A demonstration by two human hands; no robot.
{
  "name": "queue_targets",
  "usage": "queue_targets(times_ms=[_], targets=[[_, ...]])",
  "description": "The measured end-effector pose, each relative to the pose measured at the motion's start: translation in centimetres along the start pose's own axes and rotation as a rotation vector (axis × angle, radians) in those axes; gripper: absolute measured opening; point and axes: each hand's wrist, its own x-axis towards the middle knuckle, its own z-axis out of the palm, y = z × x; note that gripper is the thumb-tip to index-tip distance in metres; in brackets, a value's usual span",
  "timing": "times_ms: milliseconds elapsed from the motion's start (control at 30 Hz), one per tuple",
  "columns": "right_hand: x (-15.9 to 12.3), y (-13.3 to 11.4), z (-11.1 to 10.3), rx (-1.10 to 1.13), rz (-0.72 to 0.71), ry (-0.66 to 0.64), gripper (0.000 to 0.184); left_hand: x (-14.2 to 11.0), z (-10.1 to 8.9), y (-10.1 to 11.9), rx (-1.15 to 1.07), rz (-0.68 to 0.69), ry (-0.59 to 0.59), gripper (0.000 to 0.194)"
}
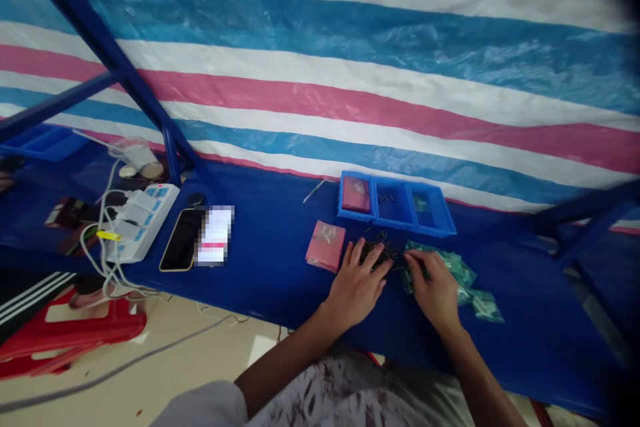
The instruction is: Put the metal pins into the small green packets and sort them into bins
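Observation:
My left hand (357,283) lies palm down on the blue table (270,260), fingers spread over a heap of small dark screws (385,247). My right hand (435,287) rests beside it, fingers curled down onto the same heap and onto green plastic bags (470,287); what its fingertips hold is too small to make out. A pink bag (326,245) lies just left of my left hand. A blue three-compartment tray (395,203) stands behind the screws, with a pink bag in its left cell.
A phone (181,240) and a white card lie at the left, next to a white power strip (143,220) with cables. A clear plastic cup (134,153) stands behind. Red stools (70,330) sit on the floor. Striped tarpaulin (350,80) backs the table.

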Motion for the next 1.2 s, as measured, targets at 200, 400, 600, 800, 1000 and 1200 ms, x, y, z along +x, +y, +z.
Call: queue_targets(times_ms=[200, 400, 600, 800, 1000, 1200], targets=[[-0.5, 0.4, 0.2, -0.037, 0.136, 0.048, 0.034, 0.0, -0.1, -0.1, 0.051, 0.005, -0.019, 0.043], [-0.7, 0.8, 0.0, -0.094, 0.199, 0.136, 0.043, 0.1, -0.4, 0.0, 0.074, 0.006, -0.037, 0.042], [-0.7, 1.1, 0.2, -0.096, 0.219, 0.171, 0.042, 0.2, -0.4, 0.0, 0.082, 0.008, -0.049, 0.043], [-0.2, 0.6, 0.0, -0.116, 0.258, 0.118, 0.05, 0.2, -0.3, -0.1, 0.098, 0.01, -0.068, 0.045], [-0.3, 0.8, 0.0, -0.029, 0.324, 0.086, 0.056, 0.3, -0.5, 0.1, 0.101, -0.001, -0.083, 0.047], [-0.6, 0.5, 0.1, 0.074, 0.396, 0.122, 0.037, 0.4, -0.4, 0.3, 0.076, -0.041, -0.077, 0.047]])
